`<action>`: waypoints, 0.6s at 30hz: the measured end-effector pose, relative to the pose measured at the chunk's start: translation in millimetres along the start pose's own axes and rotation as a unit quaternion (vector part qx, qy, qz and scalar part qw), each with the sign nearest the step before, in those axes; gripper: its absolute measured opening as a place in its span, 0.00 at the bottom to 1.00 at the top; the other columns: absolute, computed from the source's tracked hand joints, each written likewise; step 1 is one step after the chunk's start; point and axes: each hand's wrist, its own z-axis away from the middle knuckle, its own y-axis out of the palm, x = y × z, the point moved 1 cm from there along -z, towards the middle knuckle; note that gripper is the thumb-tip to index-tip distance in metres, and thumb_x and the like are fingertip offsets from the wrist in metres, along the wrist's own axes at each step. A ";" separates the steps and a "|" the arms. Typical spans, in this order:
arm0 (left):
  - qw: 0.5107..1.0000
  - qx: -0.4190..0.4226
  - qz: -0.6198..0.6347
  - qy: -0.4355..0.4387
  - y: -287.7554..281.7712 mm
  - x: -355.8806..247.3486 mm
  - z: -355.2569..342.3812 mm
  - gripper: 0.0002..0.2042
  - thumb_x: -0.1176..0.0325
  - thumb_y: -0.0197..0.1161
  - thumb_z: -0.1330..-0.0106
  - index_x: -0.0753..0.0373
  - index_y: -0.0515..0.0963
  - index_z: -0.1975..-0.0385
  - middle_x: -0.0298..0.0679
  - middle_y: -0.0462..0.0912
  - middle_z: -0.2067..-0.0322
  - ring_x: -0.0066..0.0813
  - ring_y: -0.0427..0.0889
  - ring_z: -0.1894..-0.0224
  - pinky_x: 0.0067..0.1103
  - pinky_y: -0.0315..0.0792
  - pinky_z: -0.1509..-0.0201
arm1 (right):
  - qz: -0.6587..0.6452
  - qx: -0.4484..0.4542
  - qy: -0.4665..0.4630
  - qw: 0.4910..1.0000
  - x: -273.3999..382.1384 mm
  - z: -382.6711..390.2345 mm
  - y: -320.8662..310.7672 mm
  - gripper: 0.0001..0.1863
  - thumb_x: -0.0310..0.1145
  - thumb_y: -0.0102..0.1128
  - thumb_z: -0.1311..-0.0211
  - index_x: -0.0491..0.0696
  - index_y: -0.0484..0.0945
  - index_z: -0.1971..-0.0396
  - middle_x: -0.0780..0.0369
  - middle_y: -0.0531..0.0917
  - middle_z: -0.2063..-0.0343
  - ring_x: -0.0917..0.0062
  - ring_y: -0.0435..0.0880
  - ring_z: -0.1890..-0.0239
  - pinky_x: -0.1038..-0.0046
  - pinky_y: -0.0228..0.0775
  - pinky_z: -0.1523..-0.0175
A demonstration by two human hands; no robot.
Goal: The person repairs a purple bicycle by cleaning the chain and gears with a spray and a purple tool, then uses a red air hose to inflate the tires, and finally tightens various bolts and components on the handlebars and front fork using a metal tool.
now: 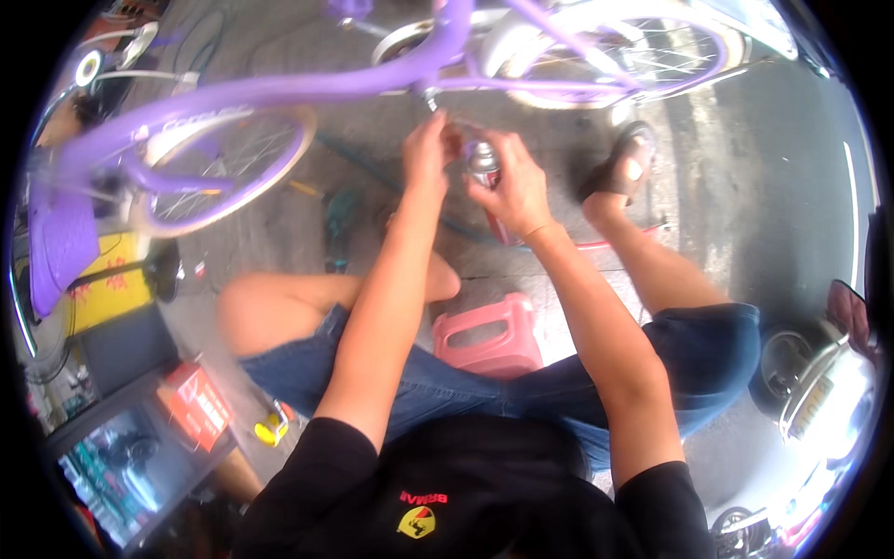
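Observation:
A purple bicycle (pixel 279 93) stretches across the top of the view. My left hand (pixel 428 154) is raised to the small metal part (pixel 429 99) under its frame. The fingers there are bent and closed; what they pinch, if anything, is hidden. Close beside it, my right hand (pixel 517 186) is wrapped round a spray can (pixel 484 166) with a silvery top and a reddish body. The can's top points up toward the bicycle, near the left hand's fingertips. Some blur covers the fingers.
A pink plastic piece with a handle opening (pixel 517 359) is between my legs. At the left are a red-orange box (pixel 197 407), a yellow board (pixel 116 279) and a case of small goods (pixel 112 475). Hoses cross the ground. A parked vehicle (pixel 829 401) stands at the right.

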 end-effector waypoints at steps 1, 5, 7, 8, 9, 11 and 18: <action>0.999 -0.032 -0.021 -0.002 -12.1 9.2 -0.8 0.11 0.61 0.60 0.37 0.63 0.75 0.66 0.35 0.79 0.76 0.24 0.78 0.77 0.19 0.72 0.74 | 0.005 0.020 -0.019 1.000 -1.4 -7.9 -10.6 0.31 0.37 0.65 0.59 0.53 0.67 0.49 0.58 0.74 0.61 0.60 0.76 0.57 0.62 0.73 0.56; 0.984 -0.007 -0.161 -0.071 -24.3 61.1 -11.5 0.23 0.54 0.67 0.44 0.62 0.72 0.54 0.37 0.78 0.62 0.26 0.80 0.66 0.23 0.76 0.69 | 0.056 0.210 -0.081 0.973 7.6 -49.4 -78.4 0.31 0.38 0.65 0.59 0.52 0.67 0.50 0.57 0.74 0.62 0.60 0.77 0.58 0.61 0.73 0.58; 0.981 0.036 -0.156 -0.107 -10.2 67.9 -9.4 0.24 0.53 0.68 0.45 0.61 0.72 0.53 0.37 0.78 0.61 0.27 0.80 0.65 0.24 0.77 0.68 | 0.124 0.260 -0.166 0.943 18.4 -61.4 -120.3 0.30 0.37 0.64 0.59 0.51 0.67 0.51 0.58 0.74 0.63 0.62 0.78 0.59 0.62 0.73 0.60; 0.984 0.052 -0.121 -0.120 -9.9 72.2 -16.2 0.24 0.54 0.68 0.45 0.61 0.73 0.53 0.37 0.79 0.61 0.27 0.80 0.65 0.25 0.78 0.68 | 0.152 0.283 -0.200 0.926 27.0 -64.5 -138.1 0.30 0.37 0.64 0.59 0.51 0.67 0.51 0.59 0.74 0.63 0.62 0.78 0.59 0.62 0.74 0.60; 0.985 0.066 -0.085 -0.134 -11.5 76.2 -22.9 0.24 0.54 0.68 0.45 0.61 0.73 0.53 0.37 0.79 0.62 0.27 0.80 0.66 0.25 0.78 0.69 | 0.152 0.281 -0.193 0.928 35.9 -65.6 -153.1 0.30 0.35 0.64 0.59 0.51 0.68 0.51 0.59 0.75 0.63 0.63 0.79 0.61 0.63 0.74 0.61; 0.984 0.082 -0.096 -0.129 -14.2 84.0 -33.6 0.24 0.54 0.69 0.46 0.61 0.74 0.54 0.37 0.80 0.63 0.27 0.80 0.68 0.25 0.79 0.71 | 0.159 0.278 -0.176 0.931 44.1 -62.6 -184.2 0.30 0.32 0.64 0.60 0.52 0.69 0.51 0.60 0.77 0.63 0.64 0.80 0.66 0.64 0.75 0.63; 0.980 -0.019 -0.193 -0.046 -119.2 21.0 -32.9 0.13 0.62 0.68 0.46 0.63 0.79 0.65 0.37 0.80 0.72 0.26 0.80 0.74 0.22 0.76 0.76 | 0.127 0.253 -0.010 0.959 -20.1 -69.5 -208.2 0.29 0.37 0.62 0.58 0.50 0.69 0.51 0.56 0.78 0.59 0.61 0.82 0.64 0.61 0.72 0.56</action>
